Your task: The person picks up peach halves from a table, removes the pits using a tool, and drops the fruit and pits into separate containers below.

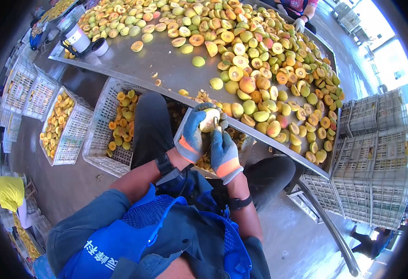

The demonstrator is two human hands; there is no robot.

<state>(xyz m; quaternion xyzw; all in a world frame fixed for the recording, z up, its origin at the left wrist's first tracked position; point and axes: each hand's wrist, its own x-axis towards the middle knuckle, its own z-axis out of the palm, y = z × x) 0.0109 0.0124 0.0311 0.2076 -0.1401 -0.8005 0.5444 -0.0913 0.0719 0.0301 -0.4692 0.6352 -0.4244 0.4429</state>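
**Pale Fruit Held at the Near Edge of the Table**

1 pale fruit (209,120) is above the near long edge of the metal table (176,69), just in front of my knees. My left hand (192,135), in a blue, orange and grey glove, holds it with the fingers curled around its side. My right hand (224,157), gloved to match, has its fingers drawn narrow on a small tool (217,123) at the fruit's right side; the tool type cannot be told.

Below my hands, a lower crate (181,124) sits under the near edge. Left of it, 1 white crate (99,135) contains yellow fruit pieces (122,122). Further left, a 2nd crate (77,135) holds fruit halves (57,122).

On the table, a mass of whole and halved fruit (259,83) extends from the far left to the right corner. A white container (77,39) and a small cup (100,47) occupy the left end. At the far edge, near its right end, is another person's gloved hand (300,24). Beyond the right edge stand stacked crates (371,172).
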